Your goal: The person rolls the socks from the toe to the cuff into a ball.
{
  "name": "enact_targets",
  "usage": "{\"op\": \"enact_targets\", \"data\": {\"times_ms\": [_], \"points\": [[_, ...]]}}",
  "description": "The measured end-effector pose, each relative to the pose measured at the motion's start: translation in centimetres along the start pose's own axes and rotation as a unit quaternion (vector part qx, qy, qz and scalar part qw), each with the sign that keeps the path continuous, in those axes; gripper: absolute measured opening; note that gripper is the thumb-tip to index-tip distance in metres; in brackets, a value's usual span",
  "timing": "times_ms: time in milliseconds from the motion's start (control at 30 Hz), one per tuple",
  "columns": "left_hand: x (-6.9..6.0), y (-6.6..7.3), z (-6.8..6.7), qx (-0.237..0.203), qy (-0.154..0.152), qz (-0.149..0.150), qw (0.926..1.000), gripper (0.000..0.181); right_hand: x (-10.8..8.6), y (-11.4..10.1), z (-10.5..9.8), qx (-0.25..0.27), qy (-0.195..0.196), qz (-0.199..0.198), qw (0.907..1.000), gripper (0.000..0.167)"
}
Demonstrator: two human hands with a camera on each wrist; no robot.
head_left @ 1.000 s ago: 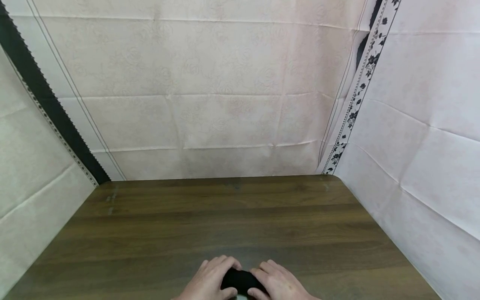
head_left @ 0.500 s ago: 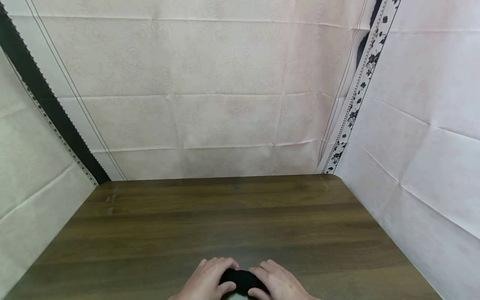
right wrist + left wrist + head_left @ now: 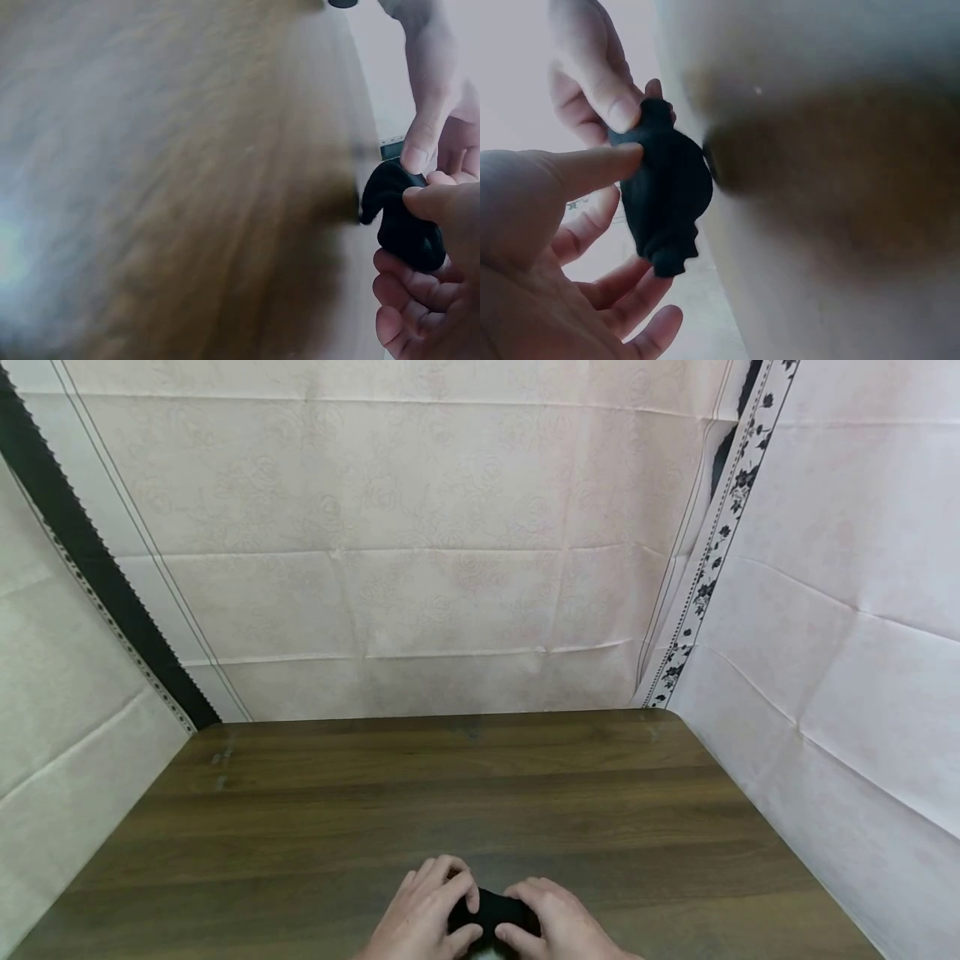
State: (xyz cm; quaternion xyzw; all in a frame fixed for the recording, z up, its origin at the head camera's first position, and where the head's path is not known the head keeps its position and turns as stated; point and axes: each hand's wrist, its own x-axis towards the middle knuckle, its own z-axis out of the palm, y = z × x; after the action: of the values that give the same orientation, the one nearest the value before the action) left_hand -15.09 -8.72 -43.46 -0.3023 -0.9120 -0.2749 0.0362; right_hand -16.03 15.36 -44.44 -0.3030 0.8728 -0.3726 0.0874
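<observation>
A bunched black cloth item (image 3: 495,908), soft-looking and folded, sits between the two hands low in the head view. From the left, my left hand (image 3: 429,912) pinches it with thumb and curled fingers. My right hand (image 3: 561,920) grips its right side, thumb on the near face. In the left wrist view the black cloth (image 3: 667,180) has a ridged, gathered lower end, with the left thumb pressed on it. In the right wrist view the cloth (image 3: 405,214) shows a fold and a loose flap, held between thumb and fingers. Its exact kind cannot be told.
A brown wood-grain table (image 3: 450,802) spreads out in front of the hands. White patterned cloth (image 3: 450,527) hangs behind it, and more white cloth (image 3: 847,652) hangs along the right side. A dark strip (image 3: 112,568) runs down the left corner.
My left hand has moved slightly up and right, its fingers more bent over the cloth. The right hand has barely shifted, and the black cloth looks reshaped between them.
</observation>
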Motion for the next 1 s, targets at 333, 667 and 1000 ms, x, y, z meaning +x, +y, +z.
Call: {"op": "enact_targets", "data": {"times_ms": [333,667,1000], "points": [[0.0,0.8,0.1,0.051,0.066,0.011,0.9965,0.028,0.5,-0.8,0.1,0.089,0.008,0.016,0.9958,0.023],[0.1,0.5,0.7,0.181,0.205,0.063,0.9598,0.026,0.6,-1.2,0.3,0.117,0.044,0.018,0.9920,0.022],[0.1,1.3,-0.5,0.100,0.200,0.000,0.9748,0.024,0.6,-1.6,0.6,0.092,0.134,-0.028,0.9863,0.014]]}}
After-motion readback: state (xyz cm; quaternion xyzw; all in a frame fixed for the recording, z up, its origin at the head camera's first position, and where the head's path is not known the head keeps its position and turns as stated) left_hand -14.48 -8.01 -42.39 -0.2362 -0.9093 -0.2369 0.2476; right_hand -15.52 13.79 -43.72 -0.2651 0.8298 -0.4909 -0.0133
